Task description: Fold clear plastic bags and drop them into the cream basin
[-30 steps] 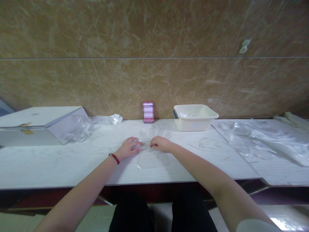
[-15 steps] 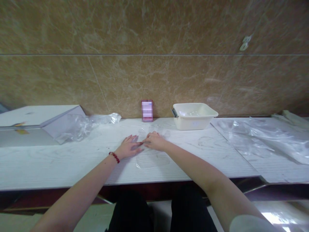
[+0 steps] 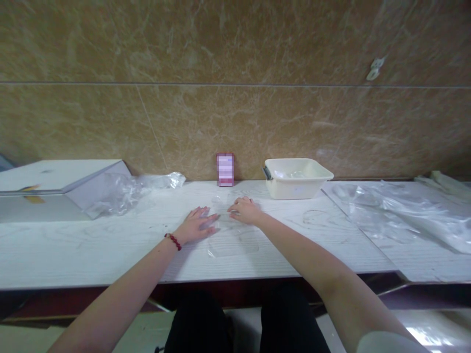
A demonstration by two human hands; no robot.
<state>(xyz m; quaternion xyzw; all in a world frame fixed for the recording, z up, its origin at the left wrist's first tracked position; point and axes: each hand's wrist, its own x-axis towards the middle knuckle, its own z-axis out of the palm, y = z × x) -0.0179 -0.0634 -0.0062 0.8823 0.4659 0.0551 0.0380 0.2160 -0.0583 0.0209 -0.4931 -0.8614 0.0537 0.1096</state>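
Note:
A flat, clear plastic bag [image 3: 233, 242] lies on the white wood-grain table in front of me, its outline only faintly visible. My left hand [image 3: 196, 225] rests flat with fingers spread at the bag's left edge; a red bead bracelet [image 3: 172, 240] circles that wrist. On the bag's upper right part lies my right hand [image 3: 246, 211], palm down, its fingers stretched toward the left and slightly bent. A gap shows between the two hands, and neither grips anything I can see.
A cream plastic bin [image 3: 298, 189] with clear plastic inside stands near the wall, right of a phone [image 3: 225, 169] leaning there. Crumpled clear plastic [image 3: 123, 193] lies beside a white box [image 3: 79, 196] at left. More clear plastic sheeting [image 3: 397, 211] spreads over the table's right.
My right hand has slid to the right, away from my left hand's fingertips, so a gap has opened between them. My left hand has stayed nearly still.

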